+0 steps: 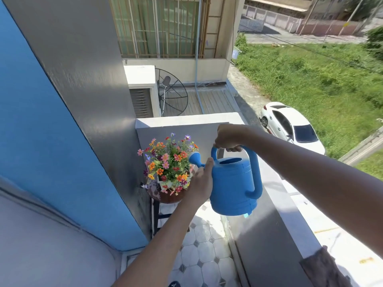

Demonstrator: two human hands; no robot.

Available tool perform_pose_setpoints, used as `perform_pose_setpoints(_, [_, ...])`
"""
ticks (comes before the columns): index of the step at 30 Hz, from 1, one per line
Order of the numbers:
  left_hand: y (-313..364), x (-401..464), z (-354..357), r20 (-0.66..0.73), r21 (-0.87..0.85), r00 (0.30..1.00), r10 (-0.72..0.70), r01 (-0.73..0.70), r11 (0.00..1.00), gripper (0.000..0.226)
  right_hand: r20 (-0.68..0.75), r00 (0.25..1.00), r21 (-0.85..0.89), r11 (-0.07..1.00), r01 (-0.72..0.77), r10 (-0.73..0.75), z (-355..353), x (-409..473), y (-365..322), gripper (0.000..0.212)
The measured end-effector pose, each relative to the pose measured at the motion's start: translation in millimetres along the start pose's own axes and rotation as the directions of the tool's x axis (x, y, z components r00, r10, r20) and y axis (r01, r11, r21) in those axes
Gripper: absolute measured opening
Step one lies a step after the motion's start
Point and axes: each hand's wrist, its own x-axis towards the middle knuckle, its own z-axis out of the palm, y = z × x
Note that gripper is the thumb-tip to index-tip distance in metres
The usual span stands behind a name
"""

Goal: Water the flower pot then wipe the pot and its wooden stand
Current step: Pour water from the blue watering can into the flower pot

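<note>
A blue plastic watering can [234,183] hangs in mid-air above the balcony floor, its rose spout against the flowers. My right hand [228,138] grips the top of its handle. My left hand [202,181] presses against the can's front, by the base of the spout. The flower pot [165,196], brown and round, holds a bunch of orange, pink and purple flowers [169,162] and stands on a dark wooden stand [156,216] in the balcony corner. My left forearm hides part of the pot and stand.
A blue and grey wall [62,141] runs along the left. The low balcony parapet [279,224] runs along the right, with a brown cloth [323,268] lying on it. The floor has white tiles [205,255]. Below are a white car [290,125] and grass.
</note>
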Motion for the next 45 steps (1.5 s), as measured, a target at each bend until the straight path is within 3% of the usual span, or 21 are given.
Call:
perform_pose_setpoints(3, [1.8,9.1,-1.0,-0.010,-0.046,0.999,-0.035,0.034,0.998,0.074,-0.014,0.999,0.029,0.999,-0.028,0.028,-2.8,5.7,4.1,0.030])
perform_pose_setpoints(7, [-1.8,25.8,1.1,-0.032,-0.056,0.996,-0.081,0.080,0.995,0.094,-0.032,0.997,0.044,0.997,-0.063,0.065,-7.4,12.3,7.4,0.027])
perform_pose_setpoints(12, [2.9,31.8,-3.5,0.042,0.001,0.999,-0.001,0.001,1.000,0.085,-0.039,0.997,0.068,0.995,-0.067,0.069,-14.2,14.2,3.4,0.025])
perform_pose_setpoints(15, [4.6,34.8,-13.7,0.022,-0.044,1.000,-0.003,0.003,0.999,0.081,-0.059,0.997,0.067,0.996,-0.051,0.055,-17.3,17.2,-2.3,0.025])
perform_pose_setpoints(24, [-13.1,38.1,-53.8,-0.083,-0.026,0.997,-0.004,0.002,1.000,0.101,-0.051,0.997,0.043,0.998,0.054,-0.052,-21.4,37.4,-51.5,0.034])
perform_pose_setpoints(30, [-15.0,24.5,-80.4,-0.149,-0.032,0.987,-0.053,0.049,0.998,0.084,-0.025,0.995,0.035,0.995,0.098,-0.097,-19.3,41.3,-78.1,0.037])
perform_pose_setpoints(32, [-15.1,20.7,-85.8,-0.128,0.019,0.992,0.008,-0.005,1.000,0.084,-0.013,0.995,0.039,0.994,0.099,-0.099,-18.8,42.1,-84.1,0.036])
perform_pose_setpoints(35, [-16.8,19.1,-89.1,-0.089,0.075,0.993,0.082,-0.075,0.994,0.103,0.007,0.995,0.030,0.995,0.094,-0.095,-19.6,42.1,-90.3,0.036])
perform_pose_setpoints(41, [-14.3,23.4,-88.9,-0.122,0.012,0.992,0.012,-0.010,1.000,0.085,-0.017,0.997,0.057,0.995,0.082,-0.081,-23.0,39.7,-84.6,0.035])
perform_pose_setpoints(45, [-13.2,30.0,-76.8,-0.055,0.067,0.996,0.073,-0.069,0.995,0.100,-0.020,0.999,0.056,0.997,0.047,-0.046,-24.0,37.4,-69.7,0.032])
